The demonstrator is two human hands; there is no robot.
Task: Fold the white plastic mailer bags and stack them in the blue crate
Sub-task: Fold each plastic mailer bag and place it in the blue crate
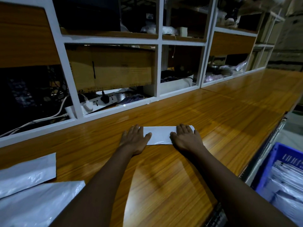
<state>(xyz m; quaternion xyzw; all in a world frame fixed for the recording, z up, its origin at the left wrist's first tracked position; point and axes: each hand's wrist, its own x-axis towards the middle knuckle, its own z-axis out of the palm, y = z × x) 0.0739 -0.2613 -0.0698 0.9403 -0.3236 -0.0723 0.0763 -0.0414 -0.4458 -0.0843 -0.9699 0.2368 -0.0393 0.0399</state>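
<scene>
Now | left hand (134, 138) flat, fingers straight, pressing folded bag (159, 135) on counter (213, 115) | right hand (186, 136) likewise flat | crate (268, 163) at right | 2 unfolded bags (27, 172) at left

Wooden table (180, 177): 1.
Folded mailer bag (159, 135), lying on it: 1.
Unfolded mailer bags at the near left: 2, the upper bag (27, 174) and the lower bag (37, 203).
Blue crate (266, 167): 1. It holds folded bags, but their number cannot be told.
Hands: 2, the left hand (134, 140) and the right hand (186, 138).
Power strip (101, 100): 1, with 2 plugs.
Cardboard box (111, 68): 1.
</scene>
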